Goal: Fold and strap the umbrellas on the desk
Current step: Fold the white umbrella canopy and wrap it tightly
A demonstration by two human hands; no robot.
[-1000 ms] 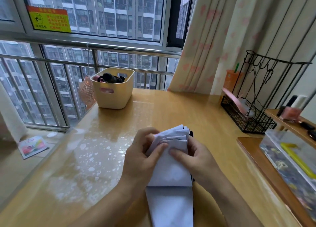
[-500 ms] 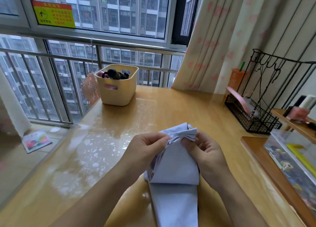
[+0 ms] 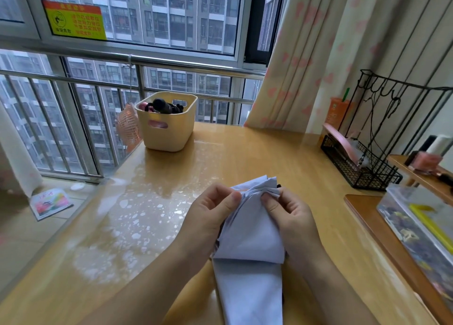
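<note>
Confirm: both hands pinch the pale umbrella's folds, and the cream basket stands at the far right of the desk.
Wrong: the head view shows the cream basket at the far left of the desk. The left hand and right hand do pinch the folds of the umbrella.

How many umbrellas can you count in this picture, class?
1: a pale lavender umbrella held over the desk, the left hand and the right hand pinching its folds. Others may lie out of view.
</note>
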